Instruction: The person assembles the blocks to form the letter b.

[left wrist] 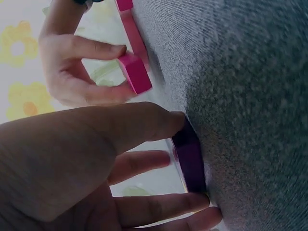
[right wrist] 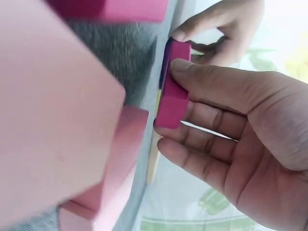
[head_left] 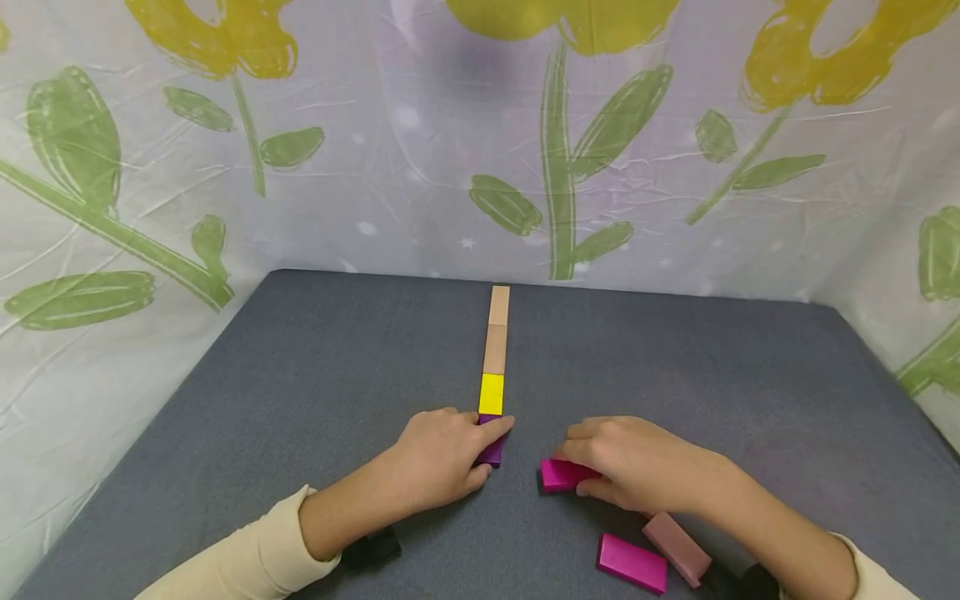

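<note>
A straight row of blocks runs toward the back of the grey surface: two light tan blocks, a yellow block and, at the near end, a dark purple block. My left hand pinches the purple block, thumb at its near end and fingers at its far end, as the left wrist view shows. To the right of the row, my right hand holds a magenta block between thumb and fingers. In the left wrist view this magenta block appears raised off the surface.
A second magenta block and a dusty pink block lie side by side below my right hand. Flower-printed cloth hangs behind the grey surface and along both sides. A black object shows by my left sleeve.
</note>
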Demonstrator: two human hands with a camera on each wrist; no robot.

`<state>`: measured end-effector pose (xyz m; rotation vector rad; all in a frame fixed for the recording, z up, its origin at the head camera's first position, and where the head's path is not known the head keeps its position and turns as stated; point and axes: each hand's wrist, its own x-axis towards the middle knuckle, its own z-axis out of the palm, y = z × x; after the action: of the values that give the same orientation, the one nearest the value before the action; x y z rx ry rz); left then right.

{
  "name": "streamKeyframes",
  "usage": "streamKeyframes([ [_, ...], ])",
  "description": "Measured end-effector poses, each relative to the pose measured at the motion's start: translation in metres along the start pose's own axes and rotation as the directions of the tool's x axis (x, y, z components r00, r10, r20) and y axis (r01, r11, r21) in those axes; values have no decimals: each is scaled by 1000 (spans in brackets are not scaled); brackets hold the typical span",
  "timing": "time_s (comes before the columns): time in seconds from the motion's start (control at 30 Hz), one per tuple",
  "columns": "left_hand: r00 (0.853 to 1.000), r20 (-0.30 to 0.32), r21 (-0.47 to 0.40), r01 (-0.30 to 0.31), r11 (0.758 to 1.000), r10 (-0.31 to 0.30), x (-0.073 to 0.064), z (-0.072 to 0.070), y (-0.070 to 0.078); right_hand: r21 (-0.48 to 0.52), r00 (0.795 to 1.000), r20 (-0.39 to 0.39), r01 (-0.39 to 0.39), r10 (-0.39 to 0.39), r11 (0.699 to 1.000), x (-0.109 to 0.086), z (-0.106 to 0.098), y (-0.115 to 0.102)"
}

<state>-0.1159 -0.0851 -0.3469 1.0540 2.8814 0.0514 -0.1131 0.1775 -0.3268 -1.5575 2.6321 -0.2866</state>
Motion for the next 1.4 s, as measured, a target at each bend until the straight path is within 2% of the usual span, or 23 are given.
streamKeyframes([
  [0.13, 1000, 12, 6, 1, 1000, -1, 0, 0, 0, -22, 999, 50, -22, 23, 1000, 10, -5, 4],
  [0.43, 1000, 8, 11, -3, 1000, 3, 1, 0, -2, -47, 994, 111, 21, -16, 999, 33, -4, 9],
  [0.77, 1000, -7, 11, -10, 1000, 10, 1, 1, -3, -34, 991, 135, 28, -23, 999, 48, 6, 4],
  [1.2, 1000, -22, 18, -21, 1000, 21, 1, 1, -4, -36, 992, 114, 53, -49, 998, 54, 8, 1],
  [1.3, 1000, -19, 15, -20, 1000, 20, 1, 1, -4, -10, 993, 114, 34, -33, 999, 53, 6, 1],
  [1.4, 1000, -10, 14, -15, 1000, 16, 2, 1, -4, 21, 993, 121, -21, 18, 1000, 46, 0, 3],
])
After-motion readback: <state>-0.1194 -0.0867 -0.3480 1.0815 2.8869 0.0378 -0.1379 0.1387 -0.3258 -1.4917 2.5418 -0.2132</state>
